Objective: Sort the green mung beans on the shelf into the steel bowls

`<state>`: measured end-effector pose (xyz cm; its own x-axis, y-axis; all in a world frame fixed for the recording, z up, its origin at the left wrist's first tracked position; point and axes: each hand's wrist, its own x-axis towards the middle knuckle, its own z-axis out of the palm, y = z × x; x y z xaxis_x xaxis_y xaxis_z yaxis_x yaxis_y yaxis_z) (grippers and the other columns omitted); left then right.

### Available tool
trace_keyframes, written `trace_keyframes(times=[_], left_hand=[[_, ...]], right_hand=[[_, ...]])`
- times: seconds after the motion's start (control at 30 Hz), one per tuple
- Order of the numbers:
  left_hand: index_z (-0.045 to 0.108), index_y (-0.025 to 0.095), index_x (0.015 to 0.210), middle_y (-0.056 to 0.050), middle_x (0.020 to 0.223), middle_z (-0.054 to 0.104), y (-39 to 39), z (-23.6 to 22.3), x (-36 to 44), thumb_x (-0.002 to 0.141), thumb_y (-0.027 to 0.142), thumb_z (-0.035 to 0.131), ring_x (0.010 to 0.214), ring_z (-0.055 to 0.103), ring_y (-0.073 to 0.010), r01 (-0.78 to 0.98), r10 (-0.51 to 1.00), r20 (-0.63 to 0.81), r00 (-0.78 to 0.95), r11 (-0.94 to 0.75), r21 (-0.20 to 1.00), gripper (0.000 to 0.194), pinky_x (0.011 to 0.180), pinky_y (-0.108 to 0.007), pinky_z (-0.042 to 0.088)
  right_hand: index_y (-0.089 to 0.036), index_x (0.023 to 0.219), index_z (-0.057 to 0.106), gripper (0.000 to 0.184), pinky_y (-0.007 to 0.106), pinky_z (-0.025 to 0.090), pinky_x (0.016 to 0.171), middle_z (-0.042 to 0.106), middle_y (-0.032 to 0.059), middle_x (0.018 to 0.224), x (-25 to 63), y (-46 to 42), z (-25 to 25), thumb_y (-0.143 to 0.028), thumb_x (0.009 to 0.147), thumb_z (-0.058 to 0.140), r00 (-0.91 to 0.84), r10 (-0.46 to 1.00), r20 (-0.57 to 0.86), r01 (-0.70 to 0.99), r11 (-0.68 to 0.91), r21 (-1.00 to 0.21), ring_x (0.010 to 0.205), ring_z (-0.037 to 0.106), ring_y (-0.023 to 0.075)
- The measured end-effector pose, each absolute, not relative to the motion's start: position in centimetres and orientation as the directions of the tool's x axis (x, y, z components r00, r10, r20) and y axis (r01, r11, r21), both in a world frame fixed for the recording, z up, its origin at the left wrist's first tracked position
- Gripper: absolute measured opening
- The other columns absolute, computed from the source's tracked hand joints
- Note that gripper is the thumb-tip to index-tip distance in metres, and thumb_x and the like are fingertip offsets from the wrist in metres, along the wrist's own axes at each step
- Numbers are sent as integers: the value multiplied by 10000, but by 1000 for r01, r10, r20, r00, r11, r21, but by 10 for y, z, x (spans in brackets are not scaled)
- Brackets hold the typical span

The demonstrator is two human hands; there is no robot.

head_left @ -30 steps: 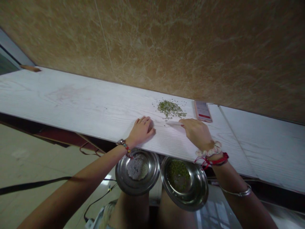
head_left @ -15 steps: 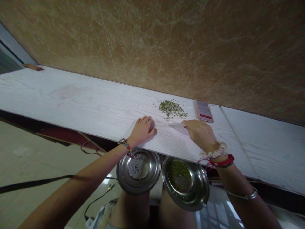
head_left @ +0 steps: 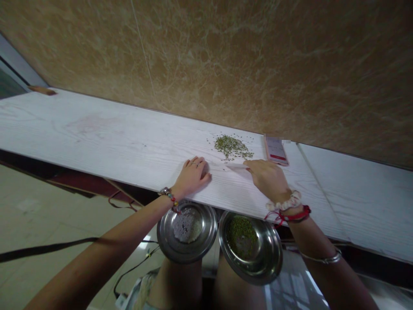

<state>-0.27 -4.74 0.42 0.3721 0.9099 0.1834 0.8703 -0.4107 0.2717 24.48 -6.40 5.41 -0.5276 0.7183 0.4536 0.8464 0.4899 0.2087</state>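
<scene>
A loose heap of small green beans (head_left: 231, 147) lies on the white wood-grain counter (head_left: 129, 142), with strays around its edges. My right hand (head_left: 269, 178) is just below and right of the heap, its fingers pinching a thin, pale, flat piece (head_left: 236, 166) that points left; what it is made of I cannot tell. To the left, my left hand (head_left: 192, 175) rests on the counter, thumb apart from the fingers. Below the counter's edge are two steel bowls: the left bowl (head_left: 164, 241) holds small white grains (head_left: 187, 228), the right bowl (head_left: 269, 258) green beans (head_left: 240, 232).
Against the wall behind the beans lies a phone (head_left: 276, 150) in a pinkish case. A brown wooden piece (head_left: 41, 90) sits at the counter's far left end. The bowls are above my legs (head_left: 180, 280), and a black cable (head_left: 129, 271) hangs at the lower left.
My right hand has shifted slightly left and up with the pale flat piece, closer to the heap. My left hand has stayed nearly still.
</scene>
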Motion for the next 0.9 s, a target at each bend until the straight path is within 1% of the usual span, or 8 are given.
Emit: trace_keyframes(times=[0.13,0.23,0.4,0.6,0.9], left_hand=[[552,113,1270,-155,1431,511,-48,5,-2,910,341,471,1374,405,-302,878,915,160,369,-400,262,434,1140,-479,311],[545,105,1278,-163,1431,509,-48,6,-2,912,340,468,1375,402,-307,877,915,157,372,-402,263,441,1138,-492,310],[548,108,1274,-168,1426,514,-48,6,-2,910,342,463,1370,405,-309,872,912,163,377,-409,269,441,1132,-505,314],[544,134,1287,-145,1429,518,-48,6,-2,912,345,465,1371,408,-301,875,912,175,371,-406,264,438,1134,-493,314],[548,104,1281,-163,1432,510,-48,7,-2,908,336,474,1378,398,-305,878,914,158,374,-403,259,446,1141,-489,309]], right_hand=[[-180,941,692,258,303,408,690,739,78,836,248,-67,55,-96,867,459,-497,748,439,867,454,207,768,633,194],[-177,933,694,262,309,406,681,736,79,828,249,-66,54,-94,866,455,-491,761,424,870,449,202,760,632,198],[-181,936,699,288,319,418,671,735,77,816,247,-60,51,-93,866,434,-495,745,447,868,448,215,740,632,198],[-183,927,702,289,314,429,671,738,80,819,247,-57,51,-105,863,431,-493,731,471,868,449,211,749,632,193],[-169,965,698,272,306,414,664,739,88,828,243,-61,52,-94,871,454,-507,723,470,859,466,209,742,635,195]])
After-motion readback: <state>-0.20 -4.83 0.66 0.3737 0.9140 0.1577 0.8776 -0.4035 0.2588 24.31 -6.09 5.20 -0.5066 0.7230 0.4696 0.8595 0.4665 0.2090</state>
